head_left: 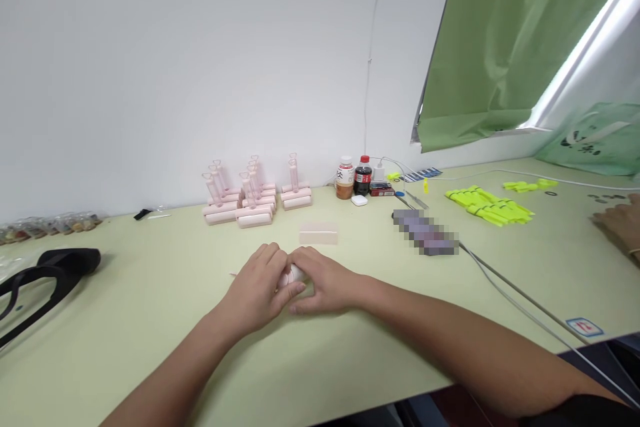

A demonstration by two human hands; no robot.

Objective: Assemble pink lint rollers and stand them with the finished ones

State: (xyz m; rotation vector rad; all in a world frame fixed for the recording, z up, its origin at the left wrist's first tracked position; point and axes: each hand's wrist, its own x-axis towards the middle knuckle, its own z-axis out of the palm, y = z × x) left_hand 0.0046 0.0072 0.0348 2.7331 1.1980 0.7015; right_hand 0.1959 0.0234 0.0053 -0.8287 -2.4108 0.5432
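My left hand [260, 285] and my right hand [323, 280] meet over the table, fingers wrapped round a small lint roller [295, 274]. Its pale roll shows between my thumbs and fingers; a thin end pokes out to the left of my left hand. Most of it is hidden by the hands. Just beyond them lies a translucent pale pink cover [319, 233]. Farther back, near the wall, several pink lint rollers [254, 216] rest with their handles upright.
Two drink bottles [362, 177] stand by the wall. Right of the hands are a pixelated phone-like object [425, 232], cables and yellow-green strips [490, 205]. Black straps [55, 273] lie at left. Another person's hand [620, 223] is at the right edge.
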